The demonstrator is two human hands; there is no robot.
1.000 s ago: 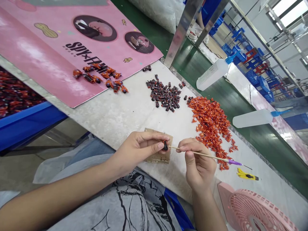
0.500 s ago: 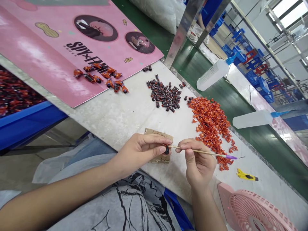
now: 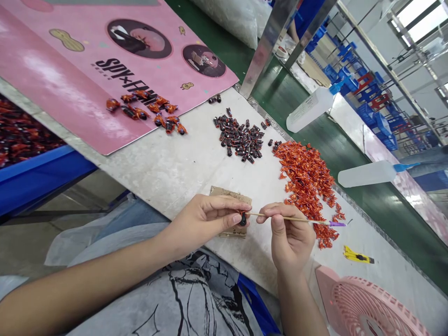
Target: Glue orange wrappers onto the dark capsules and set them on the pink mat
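Observation:
Between the thumb and fingers of my left hand [image 3: 213,215] is a small dark glossy piece [image 3: 242,219] with a bit of orange on it. My right hand [image 3: 292,233] pinches a thin wooden stick [image 3: 290,218] with a purple end. The stick's other tip reaches the small piece. A scrap of cardboard [image 3: 231,192] lies on the table under my left hand. Beyond my hands are a pile of dark hollow pieces [image 3: 241,137] and, to the right, a large heap of small orange pieces [image 3: 304,172].
Joined orange-and-dark pieces [image 3: 140,112] lie on a pink printed board [image 3: 70,93]. A blue bin [image 3: 42,170] of similar pieces stands left. Two white squeeze bottles [image 3: 310,109] are across the table. A yellow cutter [image 3: 358,255] and pink fan [image 3: 371,303] are at right.
The purple end of the stick has tipped slightly upward as my right hand shifted a little. My left hand keeps its hold on the small piece.

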